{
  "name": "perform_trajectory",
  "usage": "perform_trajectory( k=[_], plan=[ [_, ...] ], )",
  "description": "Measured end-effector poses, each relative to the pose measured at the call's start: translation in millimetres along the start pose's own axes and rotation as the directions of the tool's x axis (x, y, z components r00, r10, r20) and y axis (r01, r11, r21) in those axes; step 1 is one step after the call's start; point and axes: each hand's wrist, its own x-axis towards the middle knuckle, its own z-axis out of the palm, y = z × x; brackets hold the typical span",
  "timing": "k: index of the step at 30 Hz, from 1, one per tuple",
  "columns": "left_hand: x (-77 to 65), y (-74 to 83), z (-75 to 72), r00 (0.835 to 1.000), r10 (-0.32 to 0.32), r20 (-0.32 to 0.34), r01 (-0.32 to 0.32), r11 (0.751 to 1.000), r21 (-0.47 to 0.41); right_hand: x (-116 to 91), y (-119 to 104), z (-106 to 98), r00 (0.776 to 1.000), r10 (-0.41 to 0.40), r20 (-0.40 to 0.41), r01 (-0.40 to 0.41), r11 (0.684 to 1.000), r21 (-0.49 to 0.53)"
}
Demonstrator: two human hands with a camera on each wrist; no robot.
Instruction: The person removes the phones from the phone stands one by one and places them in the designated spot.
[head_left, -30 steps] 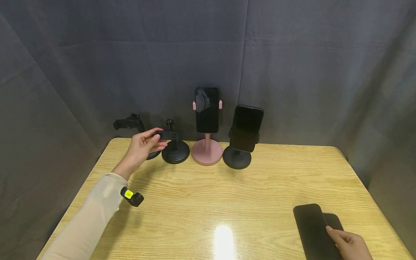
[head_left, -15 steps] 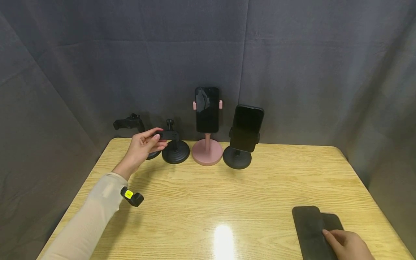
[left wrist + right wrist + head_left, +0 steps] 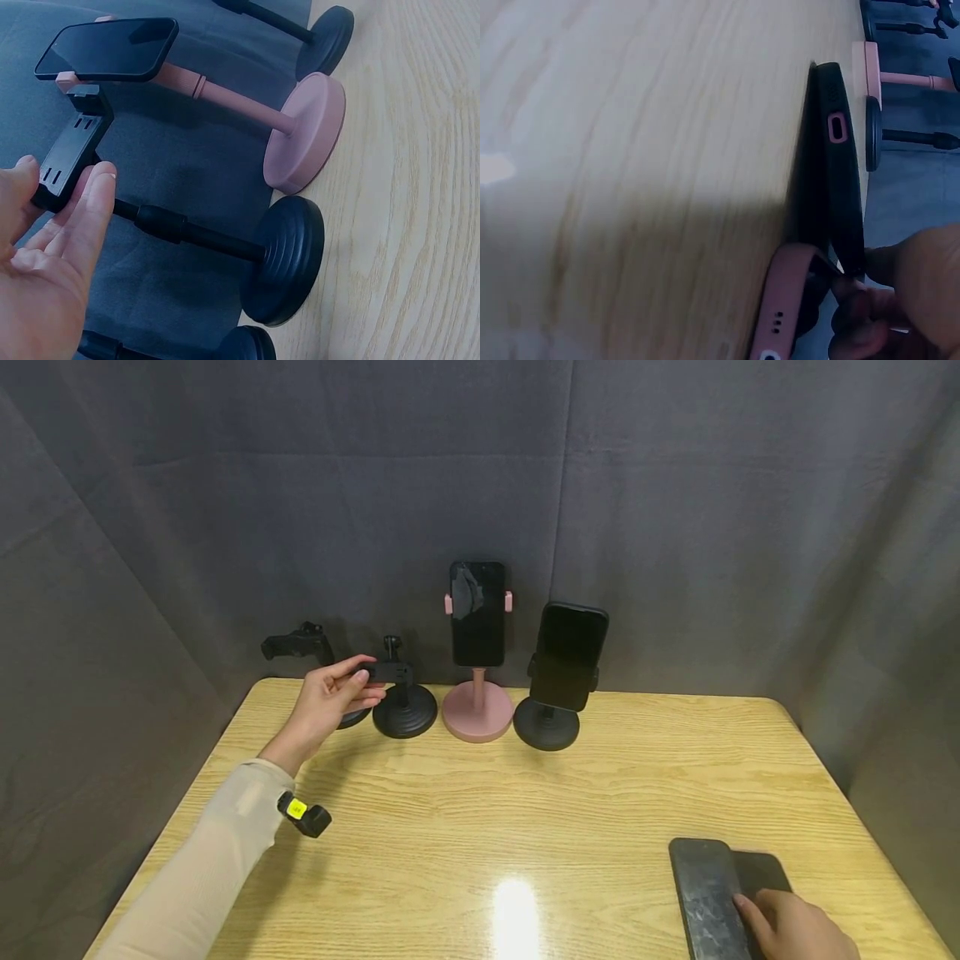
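Observation:
My left hand (image 3: 318,703) grips the black clamp (image 3: 392,672) of a phone stand with thumb and fingers. That clamp (image 3: 75,146) holds no phone in the left wrist view, and its pole leads down to a round black base (image 3: 286,262). At the lower right of the head view, my right hand (image 3: 806,928) pinches a dark phone (image 3: 707,893) by its right edge. Under it lies a second phone (image 3: 763,870), partly covered. From the right wrist, the held phone (image 3: 838,161) appears tilted up off the table, beside the pink-edged lower phone (image 3: 784,300).
A pink stand (image 3: 477,714) carries an upright phone (image 3: 478,618) at the back. To its right, a black stand (image 3: 546,727) holds a tilted phone (image 3: 572,656). Another black stand (image 3: 296,645) is partly behind my left hand. Grey cloth (image 3: 675,527) surrounds the wooden table (image 3: 600,810).
The phone in my right hand has shifted slightly left and tilted, so light now reflects off its face and more of the lower phone shows. My left hand has stayed still.

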Motion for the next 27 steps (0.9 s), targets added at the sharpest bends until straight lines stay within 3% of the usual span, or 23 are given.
perform_trajectory(
  k=[18, 27],
  plan=[
    [0.5, -0.2, -0.2, 1.0, -0.003, -0.005, 0.003, 1.0, 0.005, -6, -12, -1, 0.994, -0.076, -0.072, 0.075, 0.997, -0.014],
    [0.4, 0.4, 0.4, 1.0, -0.014, -0.007, 0.014, 1.0, 0.008, 0, -10, 4, 0.991, -0.095, -0.093, 0.096, 0.995, 0.007]
  ],
)
